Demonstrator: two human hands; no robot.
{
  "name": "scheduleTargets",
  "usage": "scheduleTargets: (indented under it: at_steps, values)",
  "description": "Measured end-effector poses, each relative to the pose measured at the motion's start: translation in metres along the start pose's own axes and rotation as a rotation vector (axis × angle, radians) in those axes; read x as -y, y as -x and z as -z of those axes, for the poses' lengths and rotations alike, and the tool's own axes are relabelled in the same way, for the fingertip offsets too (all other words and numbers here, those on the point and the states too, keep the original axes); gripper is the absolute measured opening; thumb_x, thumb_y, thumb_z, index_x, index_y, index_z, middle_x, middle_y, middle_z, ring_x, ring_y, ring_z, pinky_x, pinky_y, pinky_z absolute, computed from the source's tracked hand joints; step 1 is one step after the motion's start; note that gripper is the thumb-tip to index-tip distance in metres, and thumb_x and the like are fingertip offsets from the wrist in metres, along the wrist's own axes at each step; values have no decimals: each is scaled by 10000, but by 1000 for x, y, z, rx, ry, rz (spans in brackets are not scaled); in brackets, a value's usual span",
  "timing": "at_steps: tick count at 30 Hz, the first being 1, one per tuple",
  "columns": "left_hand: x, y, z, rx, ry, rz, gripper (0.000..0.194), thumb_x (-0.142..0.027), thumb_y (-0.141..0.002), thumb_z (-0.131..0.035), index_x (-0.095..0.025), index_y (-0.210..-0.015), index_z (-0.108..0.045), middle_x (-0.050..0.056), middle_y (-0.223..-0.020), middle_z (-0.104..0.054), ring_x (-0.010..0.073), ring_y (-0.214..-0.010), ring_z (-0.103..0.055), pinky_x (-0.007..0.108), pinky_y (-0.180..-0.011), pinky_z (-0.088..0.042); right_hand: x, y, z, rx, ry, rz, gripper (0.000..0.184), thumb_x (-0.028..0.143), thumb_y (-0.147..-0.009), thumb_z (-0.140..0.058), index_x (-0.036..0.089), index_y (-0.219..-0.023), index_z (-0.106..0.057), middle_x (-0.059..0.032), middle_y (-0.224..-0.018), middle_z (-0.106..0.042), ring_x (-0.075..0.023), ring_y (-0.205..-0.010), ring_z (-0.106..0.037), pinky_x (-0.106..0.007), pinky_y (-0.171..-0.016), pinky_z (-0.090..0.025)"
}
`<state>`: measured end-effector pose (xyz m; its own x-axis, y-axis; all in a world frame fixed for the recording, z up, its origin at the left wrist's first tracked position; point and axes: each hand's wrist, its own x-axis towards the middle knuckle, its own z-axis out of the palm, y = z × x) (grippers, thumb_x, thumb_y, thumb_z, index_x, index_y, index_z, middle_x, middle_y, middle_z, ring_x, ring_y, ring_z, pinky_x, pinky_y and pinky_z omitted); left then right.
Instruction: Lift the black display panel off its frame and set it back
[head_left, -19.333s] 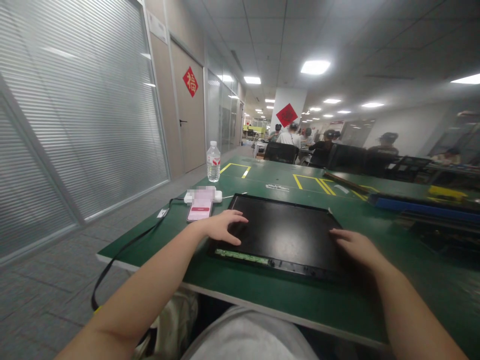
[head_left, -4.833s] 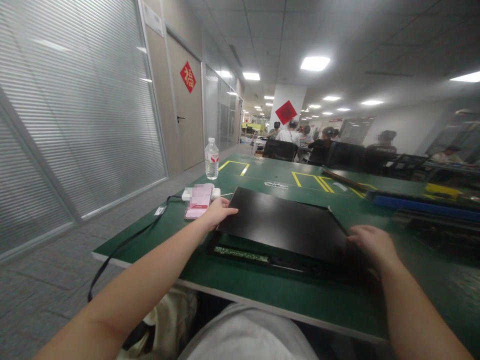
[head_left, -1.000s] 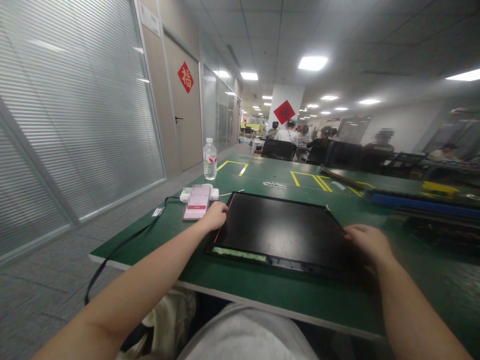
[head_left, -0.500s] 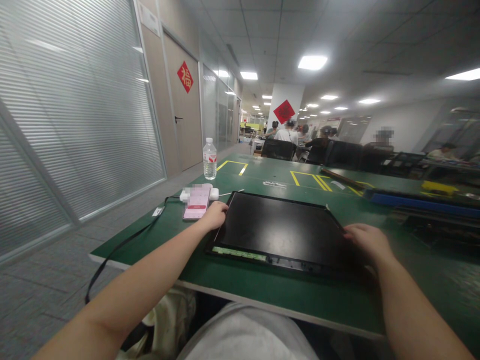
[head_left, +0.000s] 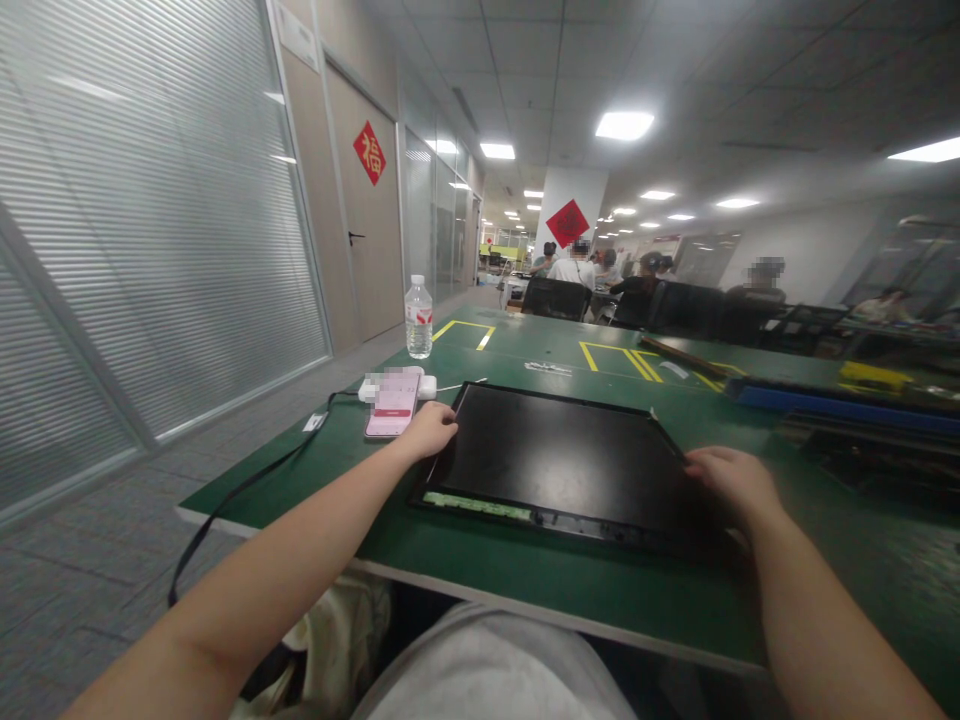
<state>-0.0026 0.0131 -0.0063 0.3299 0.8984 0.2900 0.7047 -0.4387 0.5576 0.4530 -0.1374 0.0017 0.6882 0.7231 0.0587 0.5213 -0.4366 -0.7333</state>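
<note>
In the head view, the screen (head_left: 562,450) lies face up on the green table (head_left: 450,550), close to the near edge, in front of the person and between the two hands. The left hand (head_left: 431,430) is at its left edge, fingers curled around the rim with the thumb toward the dark face; the grasp is on the screen. The right hand (head_left: 731,482) grasps the opposite edge, fingers bent in and their tips on the rim; the undersides of both grips are hidden. Along the screen's near side runs a black frame strip, its left part showing a green board (head_left: 476,505). Just beyond the left hand lies a phone (head_left: 394,408), resting against a white device (head_left: 427,387), and behind these a water bottle (head_left: 419,320) stands upright. A black cord (head_left: 240,487) hangs over the table's left edge. Yellow tape (head_left: 609,350) marks the far part of the table. To the right are a blue item (head_left: 832,398) and a yellow item (head_left: 874,378), both blurred. Past the table, people (head_left: 574,272) sit among black chairs (head_left: 555,299).
</note>
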Motion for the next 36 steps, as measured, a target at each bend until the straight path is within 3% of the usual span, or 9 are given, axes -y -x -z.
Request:
scheduleTargets:
  at_steps: [7,16,26,29,32,36]
  values:
    - [-2,-1,2,48,0,-4,287,-98,-744,-489,-172,-717,-765,90,-855,-747,231,-866,-662,291,-858,-492,-1,-1,0,12,10,-34,253,342,-693,-591,204,-839,-746,-76,-768,-759,-240,-709,-673,-348,-674,-456]
    - [-4,1,3,4,79,48,248,-101,-731,-523,-173,-692,-757,82,-812,-747,233,-812,-661,287,-798,-496,-9,-10,-3,8,-50,-9,258,351,-662,-600,198,-818,-737,-88,-744,-758,-233,-642,-663,-338,-611,-464]
    - [-5,1,3,45,-49,4,240,-127,-788,-516,-157,-689,-733,118,-853,-728,259,-869,-672,324,-858,-490,-5,-5,-2,34,-1,-24,267,357,-711,-605,204,-879,-745,-74,-799,-766,-247,-745,-682,-354,-706,-463]
    - [-7,4,4,40,-52,2,232,-197,-802,-570,-146,-937,-752,142,-1026,-718,289,-1003,-661,353,-940,-477,1,0,0,17,49,-16,242,339,-726,-585,214,-857,-745,-67,-803,-765,-248,-774,-678,-350,-710,-450]
    - [-9,10,6,101,-73,4,495,-283,-824,-600,-142,-1298,-609,174,-1266,-625,310,-1170,-602,390,-1028,-439,3,3,1,-7,94,-1,227,327,-725,-574,222,-832,-744,-61,-798,-764,-258,-825,-673,-346,-704,-438]
    - [-14,19,9,222,-203,-77,614,-391,-817,-648,-179,-1382,-534,184,-1467,-453,358,-1375,-419,453,-1120,-348,2,0,0,-10,105,-2,246,334,-716,-570,214,-839,-747,-64,-792,-764,-276,-850,-671,-345,-679,-434]
